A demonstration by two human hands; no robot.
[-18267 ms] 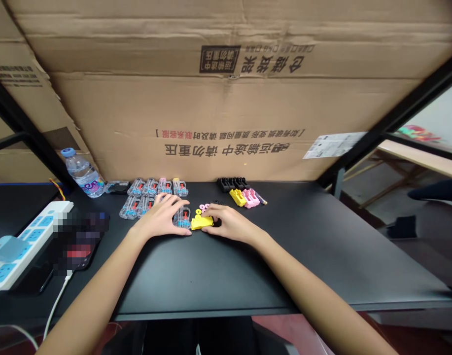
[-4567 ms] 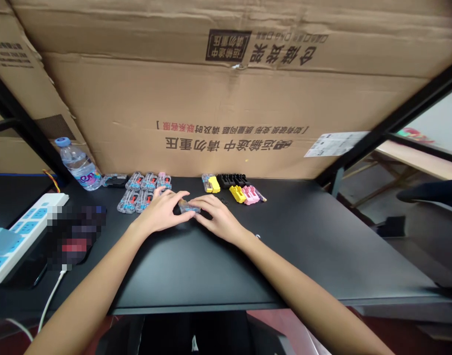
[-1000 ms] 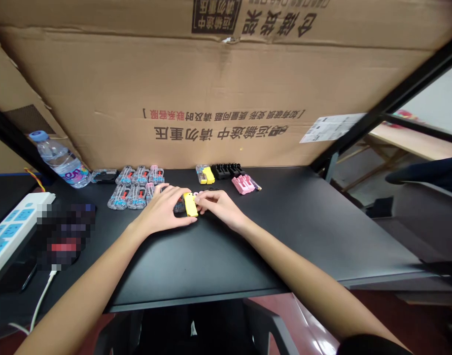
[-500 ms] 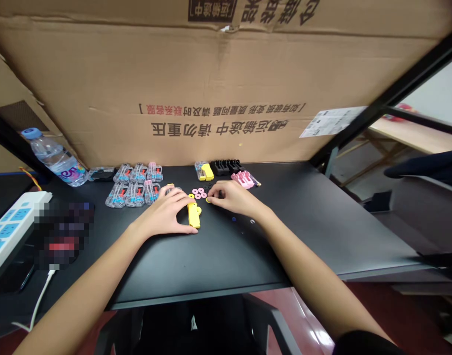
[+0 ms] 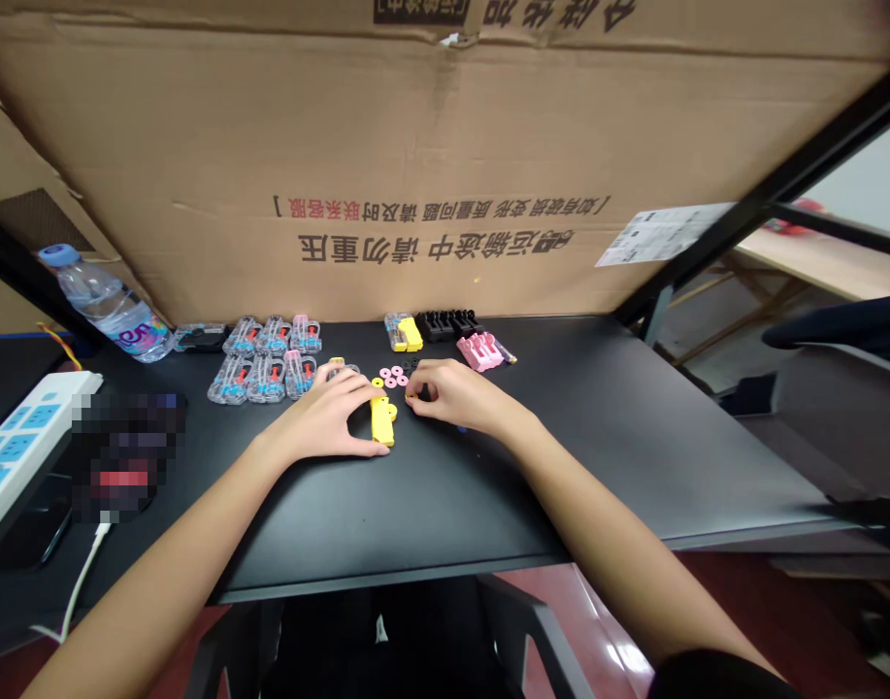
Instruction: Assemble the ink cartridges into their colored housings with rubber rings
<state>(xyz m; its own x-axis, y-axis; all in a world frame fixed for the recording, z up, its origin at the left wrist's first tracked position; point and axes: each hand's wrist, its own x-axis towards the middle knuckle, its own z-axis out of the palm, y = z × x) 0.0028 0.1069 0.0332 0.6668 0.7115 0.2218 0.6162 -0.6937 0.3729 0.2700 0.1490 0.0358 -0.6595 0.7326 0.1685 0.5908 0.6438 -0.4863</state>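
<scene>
- Left hand (image 5: 335,413): fingers grip the yellow block (image 5: 381,423) at its far and near ends, on the table (image 5: 415,515).
- Right hand (image 5: 448,393): fingers pinch what looks like a yellow ring (image 5: 409,397), near the pink rings (image 5: 391,377).
- Change: right hand has left the block since one second ago; work apparently shifts to loose parts.
- Earlier difference: yellow piece beside the pink blocks (image 5: 479,351) is gone.

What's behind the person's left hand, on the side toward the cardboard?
Just past the left hand, a see-through plastic piece with a bit of yellow peeks out. The hand covers the rest, so its full shape can't be seen.
</scene>
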